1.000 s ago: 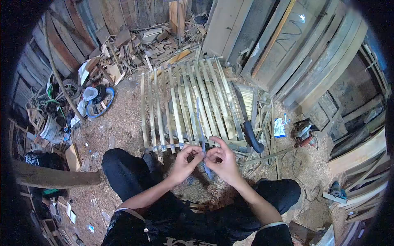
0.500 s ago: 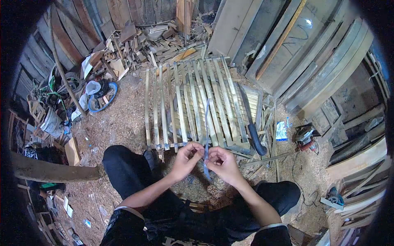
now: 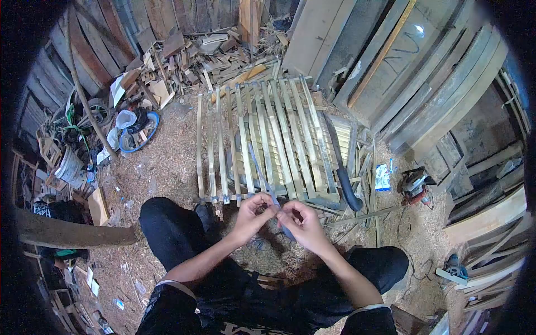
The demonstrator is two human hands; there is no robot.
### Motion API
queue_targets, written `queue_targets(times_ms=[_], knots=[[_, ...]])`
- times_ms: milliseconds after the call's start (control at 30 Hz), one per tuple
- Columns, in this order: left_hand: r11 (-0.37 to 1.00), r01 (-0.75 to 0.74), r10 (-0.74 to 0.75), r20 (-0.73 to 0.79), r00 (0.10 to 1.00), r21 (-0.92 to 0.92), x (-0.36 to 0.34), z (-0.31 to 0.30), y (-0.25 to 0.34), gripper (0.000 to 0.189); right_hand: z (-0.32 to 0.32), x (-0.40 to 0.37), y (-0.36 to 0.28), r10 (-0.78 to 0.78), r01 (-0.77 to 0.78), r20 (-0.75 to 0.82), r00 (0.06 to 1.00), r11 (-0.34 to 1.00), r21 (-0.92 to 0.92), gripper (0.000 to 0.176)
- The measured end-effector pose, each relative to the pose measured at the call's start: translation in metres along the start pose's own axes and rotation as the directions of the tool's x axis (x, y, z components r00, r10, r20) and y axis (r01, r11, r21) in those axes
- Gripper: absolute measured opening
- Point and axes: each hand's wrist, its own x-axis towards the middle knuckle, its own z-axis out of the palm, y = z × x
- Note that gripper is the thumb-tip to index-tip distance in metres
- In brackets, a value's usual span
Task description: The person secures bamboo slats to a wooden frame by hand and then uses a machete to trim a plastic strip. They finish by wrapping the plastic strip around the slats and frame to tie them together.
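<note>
A thin grey-blue strip (image 3: 259,166) runs between my hands, its upper end leaning left over the slats and its lower end near my right palm. My left hand (image 3: 252,219) pinches it between thumb and fingers. On the other side, my right hand (image 3: 306,226) grips the strip with curled fingers, close to the left fingertips. Just beyond them lies a row of pale wooden slats (image 3: 243,145), with small grey bindings along the near ends. A long dark-bladed tool with a black handle (image 3: 349,192) rests against the right side of the slats.
Sawdust covers the ground. A red-and-grey power tool (image 3: 417,191) and a teal power tool (image 3: 455,270) sit at the right. Wood scraps (image 3: 206,61) are heaped at the back, with a blue basin (image 3: 129,149) at left. Boards (image 3: 446,84) lean at the right.
The strip has swung from nearly upright to a tilt, its upper end moving left. Both hands have come closer together at the fingertips.
</note>
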Motion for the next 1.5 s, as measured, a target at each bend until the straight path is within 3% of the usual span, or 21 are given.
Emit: queue_targets(times_ms=[67,267,333,400,500,567,733,800,933,1033,1133,1233,1333,1400,1433,1467,1500], knots=[[0.996,0.022,-0.020,0.025,0.999,-0.092,0.002,0.001,0.003,0.008,0.000,-0.001,-0.009,0.064,-0.067,0.050,0.997,0.996,0.063,0.010],[0.992,0.034,-0.048,-0.114,0.992,-0.120,0.005,0.004,0.011,0.012,0.002,0.000,-0.006,0.064,-0.065,0.021,0.998,0.996,0.063,0.012],[0.978,-0.002,-0.048,-0.235,0.971,-0.209,0.008,0.002,0.021,0.010,0.000,0.000,-0.004,0.063,-0.065,0.037,0.997,0.996,0.066,0.011],[0.977,-0.044,-0.013,-0.263,0.965,-0.208,0.011,-0.006,0.024,0.011,-0.003,0.000,-0.004,0.062,-0.066,0.055,0.997,0.995,0.069,0.010],[0.969,-0.092,0.007,-0.344,0.939,-0.230,0.015,-0.013,0.030,0.012,-0.009,0.001,-0.007,0.063,-0.057,0.102,0.993,0.996,-0.063,0.010],[0.975,-0.055,-0.039,-0.411,0.911,-0.214,0.016,-0.018,0.037,0.014,-0.013,0.001,-0.008,0.164,-0.164,0.104,0.981,0.986,-0.007,0.010],[0.969,-0.092,0.006,-0.351,0.936,-0.228,0.019,-0.031,0.037,0.025,-0.031,0.004,-0.010,0.187,-0.180,0.117,0.975,0.981,-0.072,0.009],[0.865,-0.062,-0.063,-0.230,0.971,-0.499,0.018,-0.030,0.034,0.032,-0.035,0.004,-0.013,0.224,-0.210,0.148,0.963,0.972,-0.103,0.010],[0.840,-0.063,-0.082,-0.242,0.967,-0.538,0.018,-0.030,0.043,0.037,-0.042,0.005,-0.010,0.164,-0.155,0.141,0.976,0.985,-0.076,0.011],[0.844,-0.111,-0.090,-0.344,0.935,-0.524,0.020,-0.030,0.051,0.038,-0.052,0.004,-0.020,0.216,-0.212,0.147,0.965,0.976,-0.046,0.012],[0.837,-0.152,-0.028,-0.319,0.947,-0.526,0.021,-0.035,0.047,0.043,-0.056,0.004,-0.023,0.269,-0.247,0.130,0.954,0.955,-0.161,0.012],[0.891,-0.106,-0.078,-0.380,0.922,-0.441,0.022,-0.040,0.044,0.049,-0.062,0.003,-0.019,0.258,-0.251,0.095,0.962,0.965,-0.074,0.012],[0.907,-0.117,-0.068,-0.416,0.907,-0.405,0.022,-0.040,0.046,0.052,-0.065,0.005,-0.022,0.216,-0.202,0.041,0.976,0.954,-0.221,0.016],[0.986,-0.160,0.114,-0.563,0.818,-0.034,0.022,-0.033,0.052,0.058,-0.064,0.005,-0.020,0.151,-0.157,-0.045,0.987,0.971,-0.181,0.018],[0.987,-0.159,0.112,-0.561,0.820,-0.035,0.021,-0.028,0.053,0.058,-0.063,0.005,-0.016,0.152,-0.158,-0.049,0.987,0.971,-0.181,0.018],[0.850,-0.242,0.481,-0.501,0.719,0.469,0.019,-0.024,0.054,0.059,-0.062,0.006,-0.010,0.061,-0.079,-0.073,0.995,0.959,-0.272,0.018],[0.476,-0.240,0.760,-0.258,0.596,0.846,0.016,-0.022,0.056,0.061,-0.058,0.008,-0.010,-0.033,0.000,-0.087,0.996,0.932,-0.362,0.019]])
